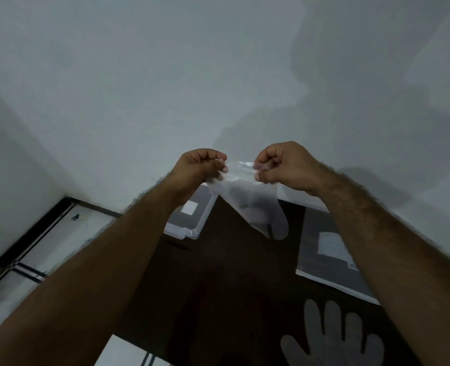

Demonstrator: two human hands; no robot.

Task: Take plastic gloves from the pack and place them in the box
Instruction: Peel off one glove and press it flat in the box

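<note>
A thin, see-through plastic glove (247,202) was held up in the air above the dark worktop (231,273), in front of a pale wall (166,75). Its upper edge was pinched at one end by the left hand (201,167) and at the other by the right hand (282,165), the fingers (264,169) of both being curled tightly on the film, which was stretched between them. The rest of the glove hung down, tapering toward the worktop. Behind the left forearm, a clear plastic box (189,220) with a white label was seen on the worktop. A flat grey pack (329,260) lay under the right forearm. A second glove (334,339) was spread flat on the worktop at the near edge, fingers outstretched, well apart from the box.
</note>
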